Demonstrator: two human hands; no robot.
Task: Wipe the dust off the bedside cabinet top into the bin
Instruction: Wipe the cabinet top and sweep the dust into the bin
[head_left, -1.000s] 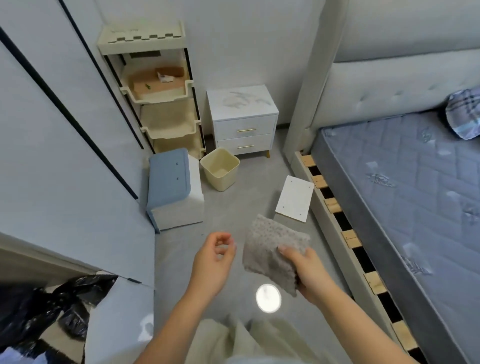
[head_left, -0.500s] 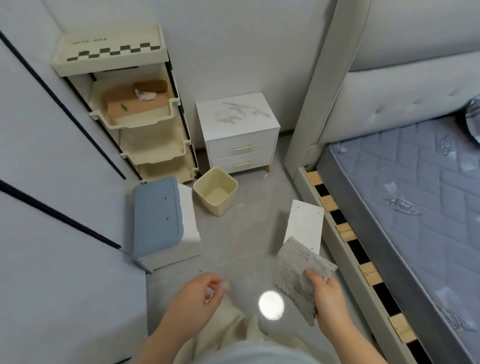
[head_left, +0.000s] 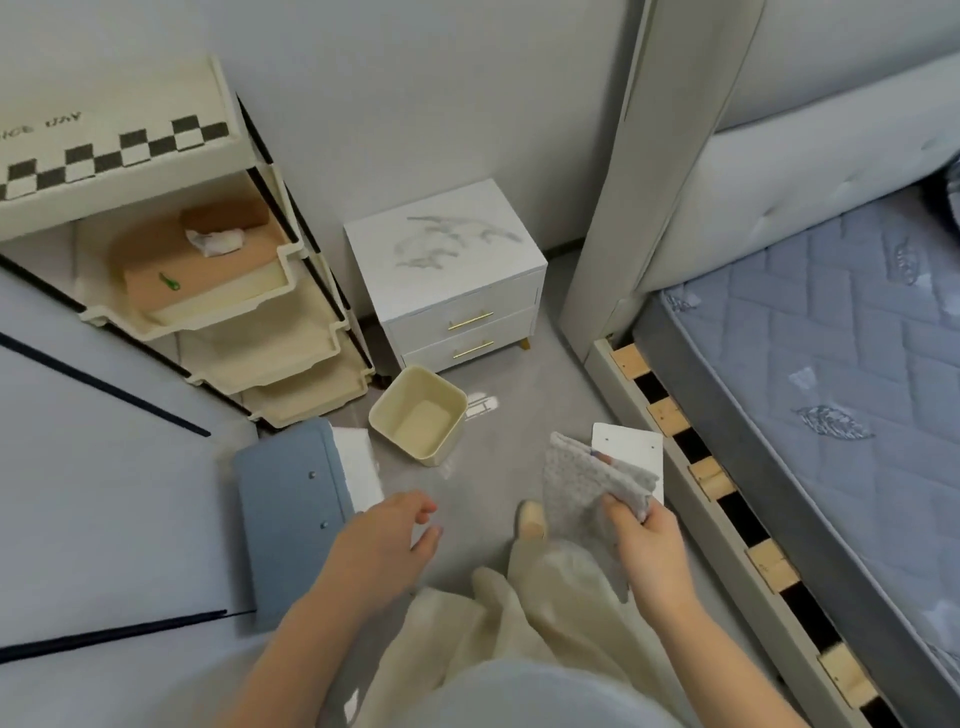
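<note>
A white two-drawer bedside cabinet stands against the far wall, with grey dust streaks on its top. A cream square bin sits empty on the floor just in front of it, to the left. My right hand grips a grey textured cloth by its lower corner, held up over the floor well short of the cabinet. My left hand hovers beside it with fingers loosely curled and nothing in it.
A cream tiered shelf rack stands left of the cabinet. A blue-and-white stool lies near my left hand. A white board lies on the floor by the bed frame on the right.
The view has moved forward and closer to the cabinet and bin. Both hands stay low in front of me; the right keeps hold of the cloth.
</note>
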